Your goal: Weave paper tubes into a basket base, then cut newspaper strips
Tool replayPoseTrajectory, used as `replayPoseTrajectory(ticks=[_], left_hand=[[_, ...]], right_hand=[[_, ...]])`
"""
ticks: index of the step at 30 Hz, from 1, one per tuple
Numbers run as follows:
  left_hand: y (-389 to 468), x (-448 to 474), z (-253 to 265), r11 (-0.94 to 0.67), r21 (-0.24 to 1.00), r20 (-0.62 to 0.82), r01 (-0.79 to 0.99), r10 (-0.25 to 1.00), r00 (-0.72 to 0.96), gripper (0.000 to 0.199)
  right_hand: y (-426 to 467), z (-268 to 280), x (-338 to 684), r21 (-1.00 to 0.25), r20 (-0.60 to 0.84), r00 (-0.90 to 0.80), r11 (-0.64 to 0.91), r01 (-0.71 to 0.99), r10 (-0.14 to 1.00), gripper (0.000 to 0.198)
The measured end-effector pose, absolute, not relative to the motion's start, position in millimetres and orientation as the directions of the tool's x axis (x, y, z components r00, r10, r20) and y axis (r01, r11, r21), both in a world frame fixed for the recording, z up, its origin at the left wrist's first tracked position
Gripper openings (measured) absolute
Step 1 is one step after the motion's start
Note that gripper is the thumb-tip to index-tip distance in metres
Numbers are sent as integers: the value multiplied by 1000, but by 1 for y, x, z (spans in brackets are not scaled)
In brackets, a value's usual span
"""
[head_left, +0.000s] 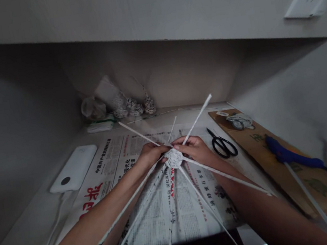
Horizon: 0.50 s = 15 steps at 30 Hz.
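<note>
Between my two hands is a small round woven paper disc (174, 158), with several long rolled-paper sticks spreading out from it like spokes. My left hand (152, 153) pinches its far left edge, thumb on top. On the far right edge, my right hand (192, 147) grips the weave with the thumb close to the centre. One spoke (197, 118) rises past the right fingers, and others run down toward my body. Beneath lies a spread newspaper (186, 217). Some fingertips are hidden behind the disc.
Black scissors (224, 146) lie right of my right hand. Further right, a cardboard sheet (294, 176) carries a blue glue gun (293, 154) and a crumpled bundle (239, 121). A white power bank (74, 168) is at left. Small woven paper pieces (134, 107) stand at the back, under an overhanging panel (146, 10).
</note>
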<state>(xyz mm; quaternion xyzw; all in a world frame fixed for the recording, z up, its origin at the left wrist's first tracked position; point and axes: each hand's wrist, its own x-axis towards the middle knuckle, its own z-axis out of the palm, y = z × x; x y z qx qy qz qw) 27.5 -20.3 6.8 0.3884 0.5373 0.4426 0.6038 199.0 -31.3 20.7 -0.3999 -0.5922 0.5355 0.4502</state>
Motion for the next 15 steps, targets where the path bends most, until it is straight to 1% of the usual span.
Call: replayPoseTrajectory(ticks=[2, 4, 7, 9, 10, 12, 15], left_hand=[[-21, 27, 5, 304, 944, -302, -130, 953, 38, 12], [-21, 27, 3, 305, 941, -299, -147, 952, 62, 15], [-21, 26, 0, 294, 939, -281, -175, 955, 96, 23], [-20, 25, -1, 283, 939, -268, -193, 958, 100, 27], [-19, 25, -1, 280, 937, -265, -210, 959, 98, 29], [-18, 23, -1, 297, 920, -279, -256, 955, 105, 33], [-15, 20, 2, 327, 878, -296, -349, 945, 139, 35]], right_hand=[[-31, 19, 200, -984, 149, -322, 172, 45, 935, 26], [-32, 18, 200, -979, 162, -323, 193, 66, 932, 33], [-32, 17, 199, -994, 103, -293, 108, 3, 951, 55], [-32, 19, 198, -996, 76, -267, 63, -58, 961, 62], [-32, 20, 199, -995, 70, -246, 49, -90, 967, 61], [-29, 21, 200, -984, 39, -194, 4, -180, 980, 52], [-22, 22, 206, -938, -70, -143, -114, -329, 987, 40]])
